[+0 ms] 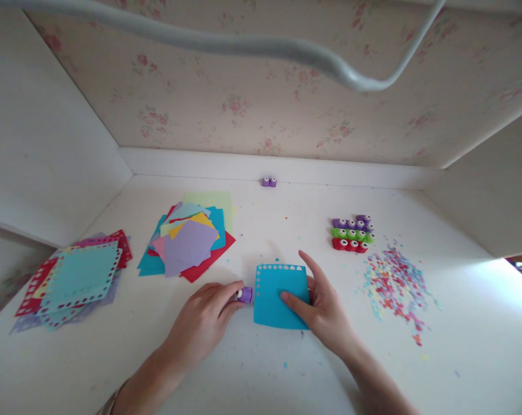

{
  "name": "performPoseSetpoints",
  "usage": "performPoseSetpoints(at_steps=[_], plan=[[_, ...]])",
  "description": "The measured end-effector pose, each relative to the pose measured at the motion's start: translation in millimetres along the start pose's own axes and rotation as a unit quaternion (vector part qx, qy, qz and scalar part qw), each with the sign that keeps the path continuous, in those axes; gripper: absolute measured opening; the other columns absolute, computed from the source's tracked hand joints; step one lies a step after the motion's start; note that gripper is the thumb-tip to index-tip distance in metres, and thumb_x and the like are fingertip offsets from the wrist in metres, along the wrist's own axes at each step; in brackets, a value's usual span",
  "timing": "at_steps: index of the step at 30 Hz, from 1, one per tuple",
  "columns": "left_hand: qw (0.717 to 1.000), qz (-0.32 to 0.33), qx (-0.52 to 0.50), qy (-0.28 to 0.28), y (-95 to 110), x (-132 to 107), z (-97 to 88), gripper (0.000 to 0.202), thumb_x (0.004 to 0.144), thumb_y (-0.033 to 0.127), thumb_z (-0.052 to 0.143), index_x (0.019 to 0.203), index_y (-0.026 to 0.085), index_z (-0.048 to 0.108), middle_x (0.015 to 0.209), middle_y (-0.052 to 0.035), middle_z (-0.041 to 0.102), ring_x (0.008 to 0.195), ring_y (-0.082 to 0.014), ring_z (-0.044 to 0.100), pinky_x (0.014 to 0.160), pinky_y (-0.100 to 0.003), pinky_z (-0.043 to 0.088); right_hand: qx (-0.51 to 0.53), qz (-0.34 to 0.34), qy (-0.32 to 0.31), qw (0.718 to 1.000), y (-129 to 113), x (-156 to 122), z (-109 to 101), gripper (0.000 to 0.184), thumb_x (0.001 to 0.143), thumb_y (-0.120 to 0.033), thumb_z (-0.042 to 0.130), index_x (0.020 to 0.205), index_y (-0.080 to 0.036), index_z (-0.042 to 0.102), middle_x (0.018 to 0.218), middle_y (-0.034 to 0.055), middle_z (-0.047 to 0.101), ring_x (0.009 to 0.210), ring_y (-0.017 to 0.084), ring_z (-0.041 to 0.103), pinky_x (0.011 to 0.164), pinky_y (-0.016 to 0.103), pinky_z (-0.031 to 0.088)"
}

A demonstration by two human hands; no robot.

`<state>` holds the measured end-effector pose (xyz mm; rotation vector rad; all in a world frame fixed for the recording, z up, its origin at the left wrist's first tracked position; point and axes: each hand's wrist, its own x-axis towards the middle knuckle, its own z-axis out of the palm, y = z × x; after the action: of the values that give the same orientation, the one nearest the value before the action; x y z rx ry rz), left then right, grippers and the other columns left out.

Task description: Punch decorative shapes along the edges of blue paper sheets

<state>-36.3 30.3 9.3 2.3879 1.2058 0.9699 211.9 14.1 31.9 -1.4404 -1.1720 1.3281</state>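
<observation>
A blue paper square (274, 291) lies flat on the white desk (261, 369), with a row of small holes punched along its top edge. My left hand (204, 320) is closed on a small purple paper punch (245, 295) pressed against the square's left edge. My right hand (323, 302) rests on the square's right side, fingers spread and flat, holding the paper down.
A loose pile of plain coloured paper squares (191, 239) lies behind the left hand. A stack of punched squares (77, 276) sits far left. Rows of purple, green and red punches (352, 233) stand at right, confetti scraps (394, 285) beside them. Another purple punch (269, 182) is at the back wall.
</observation>
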Motion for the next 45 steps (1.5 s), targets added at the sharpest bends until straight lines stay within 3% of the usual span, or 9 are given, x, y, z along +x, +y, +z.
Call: performPoseSetpoints(at_steps=[12, 20, 29, 32, 35, 38, 41, 43, 45], plan=[[1.0, 0.024, -0.003, -0.002, 4.2, 5.1, -1.3, 0.023, 0.1, 0.031, 0.055, 0.117, 0.021, 0.067, 0.097, -0.0052, 0.077, 0.081, -0.0192, 0.073, 0.074, -0.033, 0.06, -0.093, -0.032, 0.007, 0.995, 1.1, -2.2, -1.5, 0.08, 0.085, -0.041, 0.07, 0.153, -0.028, 0.029, 0.072, -0.0033, 0.058, 0.057, 0.015, 0.055, 0.047, 0.025, 0.048], [0.998, 0.053, -0.005, -0.034, 1.8, 2.7, -0.1, 0.026, 0.097, 0.019, 0.058, 0.123, 0.022, 0.065, 0.11, -0.0054, 0.076, 0.094, -0.021, 0.072, 0.082, -0.036, 0.058, -0.202, -0.072, 0.035, 0.976, 9.5, -6.3, 2.7, 0.072, 0.089, -0.035, 0.064, 0.152, -0.029, 0.03, 0.064, -0.0078, 0.045, 0.05, 0.011, 0.043, 0.044, 0.022, 0.033], [0.998, 0.037, 0.002, -0.055, 4.6, 1.2, 1.4, 0.021, 0.098, 0.025, 0.059, 0.117, 0.022, 0.067, 0.109, -0.0053, 0.074, 0.095, -0.022, 0.07, 0.082, -0.037, 0.057, -0.27, -0.062, 0.022, 0.961, 7.7, -7.4, 6.8, 0.07, 0.088, -0.036, 0.063, 0.15, -0.025, 0.032, 0.069, -0.0034, 0.06, 0.052, 0.015, 0.054, 0.048, 0.026, 0.045], [0.997, 0.031, 0.006, -0.07, 4.5, 0.9, 2.3, 0.026, 0.097, 0.029, 0.06, 0.122, 0.022, 0.064, 0.11, -0.0054, 0.074, 0.096, -0.0227, 0.069, 0.084, -0.039, 0.056, -0.293, -0.045, 0.01, 0.955, 9.4, -5.3, 6.2, 0.07, 0.089, -0.036, 0.062, 0.151, -0.025, 0.03, 0.083, 0.0015, 0.068, 0.063, 0.019, 0.063, 0.058, 0.031, 0.053], [0.996, 0.023, 0.011, -0.082, 4.7, 1.0, 2.0, 0.028, 0.097, 0.031, 0.06, 0.123, 0.022, 0.063, 0.11, -0.0054, 0.074, 0.096, -0.0231, 0.069, 0.085, -0.04, 0.056, -0.311, -0.07, 0.006, 0.948, 12.8, -3.6, 4.5, 0.069, 0.09, -0.037, 0.062, 0.151, -0.026, 0.03, 0.111, 0.0091, 0.069, 0.092, 0.026, 0.069, 0.077, 0.04, 0.058], [0.996, 0.01, 0.009, -0.086, 5.4, 1.0, -1.2, 0.03, 0.094, 0.034, 0.064, 0.121, 0.022, 0.064, 0.11, -0.006, 0.073, 0.097, -0.0238, 0.068, 0.086, -0.04, 0.056, -0.345, -0.156, 0.02, 0.925, 15.7, -3.7, 1.2, 0.065, 0.091, -0.037, 0.062, 0.149, -0.03, 0.035, 0.146, 0.0129, 0.047, 0.128, 0.032, 0.053, 0.099, 0.05, 0.052], [0.995, -0.017, 0.002, -0.101, 6.8, 0.8, -5.5, 0.031, 0.091, 0.034, 0.069, 0.12, 0.023, 0.065, 0.111, -0.0056, 0.072, 0.1, -0.0246, 0.067, 0.088, -0.041, 0.055, -0.391, -0.226, 0.032, 0.892, 16.9, -4.8, -3.7, 0.056, 0.093, -0.035, 0.062, 0.146, -0.031, 0.044, 0.163, 0.0103, 0.021, 0.143, 0.036, 0.033, 0.107, 0.057, 0.044], [0.993, -0.031, -0.008, -0.111, 7.9, 1.0, -7.3, 0.028, 0.092, 0.031, 0.068, 0.119, 0.024, 0.066, 0.111, -0.0046, 0.072, 0.1, -0.0239, 0.067, 0.09, -0.041, 0.054, -0.427, -0.257, 0.004, 0.867, 17.2, -4.9, -6.7, 0.051, 0.093, -0.034, 0.062, 0.142, -0.029, 0.05, 0.163, 0.0098, 0.024, 0.145, 0.037, 0.03, 0.11, 0.06, 0.039], [0.993, -0.035, -0.02, -0.115, 9.0, 1.6, -7.6, 0.024, 0.094, 0.026, 0.065, 0.117, 0.025, 0.066, 0.11, -0.0039, 0.072, 0.1, -0.0227, 0.066, 0.09, -0.04, 0.053, -0.462, -0.274, -0.047, 0.842, 17.5, -4.3, -8.3, 0.046, 0.093, -0.034, 0.062, 0.138, -0.028, 0.055, 0.156, 0.0097, 0.04, 0.143, 0.035, 0.036, 0.114, 0.062, 0.033]])
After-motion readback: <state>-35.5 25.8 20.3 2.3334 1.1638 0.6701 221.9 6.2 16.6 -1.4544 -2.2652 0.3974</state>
